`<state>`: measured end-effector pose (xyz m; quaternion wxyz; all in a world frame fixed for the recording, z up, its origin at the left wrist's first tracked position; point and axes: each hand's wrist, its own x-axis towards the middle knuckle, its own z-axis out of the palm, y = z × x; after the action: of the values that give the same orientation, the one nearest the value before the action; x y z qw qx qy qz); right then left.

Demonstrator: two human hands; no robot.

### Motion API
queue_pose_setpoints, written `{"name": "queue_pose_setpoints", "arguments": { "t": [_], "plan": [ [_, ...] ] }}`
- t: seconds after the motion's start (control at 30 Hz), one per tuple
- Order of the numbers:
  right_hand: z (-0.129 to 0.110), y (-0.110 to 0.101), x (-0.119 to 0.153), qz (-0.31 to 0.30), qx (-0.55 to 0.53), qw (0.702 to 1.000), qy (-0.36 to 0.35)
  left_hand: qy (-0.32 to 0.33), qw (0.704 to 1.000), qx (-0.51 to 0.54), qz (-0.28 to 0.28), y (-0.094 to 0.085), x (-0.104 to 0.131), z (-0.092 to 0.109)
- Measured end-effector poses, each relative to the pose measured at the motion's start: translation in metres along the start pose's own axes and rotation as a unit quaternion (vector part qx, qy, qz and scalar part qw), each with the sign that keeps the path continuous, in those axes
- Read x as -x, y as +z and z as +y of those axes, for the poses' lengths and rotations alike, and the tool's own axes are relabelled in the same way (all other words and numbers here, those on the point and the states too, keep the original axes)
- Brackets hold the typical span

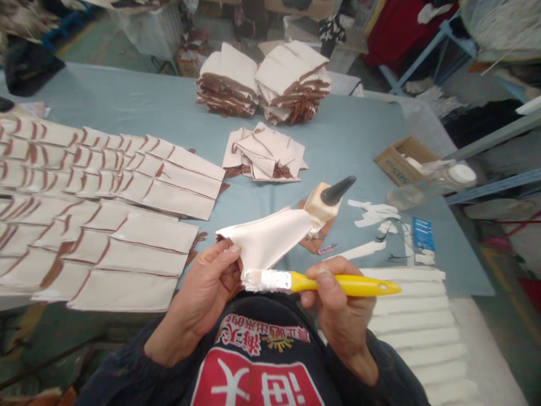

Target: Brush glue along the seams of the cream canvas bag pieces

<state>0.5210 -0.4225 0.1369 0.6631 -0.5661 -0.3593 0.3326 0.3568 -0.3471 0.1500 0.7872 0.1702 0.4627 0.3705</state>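
Note:
My left hand (211, 276) pinches the brown-fringed near corner of a cream-white fabric or leather piece (270, 237) between thumb and fingers. My right hand (340, 304) grips a paintbrush (344, 283) by its yellow handle, held level. White paste coats the brush's bristles, which meet the piece's lower left edge beside my left fingers; whether they press on it I cannot tell. The piece's far end reaches a cream-coloured block or bottle (323, 208) with a black pointed tip, standing on a brown patch. Small pink-handled snips (327, 249) lie just beyond the brush.
Overlapping rows of cream pieces with brown edges (139, 254) cover the table's left. A loose pile (266, 152) and two tall stacks (262, 79) stand farther back. At right are a cardboard box (403, 160), a clear jar (448, 177), white strips (374, 213) and a blue card (423, 234).

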Motion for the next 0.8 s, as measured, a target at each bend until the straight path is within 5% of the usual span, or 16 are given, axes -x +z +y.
{"name": "queue_pose_setpoints", "arguments": {
  "t": [0.1, 0.23, 0.4, 0.57, 0.7, 0.8],
  "plan": [
    [0.001, -0.002, 0.000, 0.011, 0.012, 1.000, -0.009, -0.003, 1.000, 0.009, -0.002, 0.002, -0.002, 0.000],
    [0.000, -0.004, 0.002, -0.050, 0.015, 0.998, 0.018, 0.007, 1.000, 0.026, 0.016, 0.005, -0.005, 0.001],
    [0.001, -0.003, -0.001, 0.029, 0.010, 0.999, -0.014, 0.007, 0.999, 0.023, 0.023, 0.004, -0.006, 0.001],
    [0.009, 0.000, 0.003, -0.049, 0.012, 0.999, 0.020, 0.011, 1.000, 0.013, 0.018, 0.005, -0.006, 0.000],
    [0.008, -0.002, 0.000, 0.018, -0.006, 1.000, 0.003, 0.013, 0.999, 0.037, 0.010, 0.006, -0.006, 0.001],
    [0.009, -0.001, -0.002, -0.014, -0.004, 1.000, 0.007, 0.004, 1.000, 0.025, 0.005, 0.006, -0.006, 0.000]
  ]
}}
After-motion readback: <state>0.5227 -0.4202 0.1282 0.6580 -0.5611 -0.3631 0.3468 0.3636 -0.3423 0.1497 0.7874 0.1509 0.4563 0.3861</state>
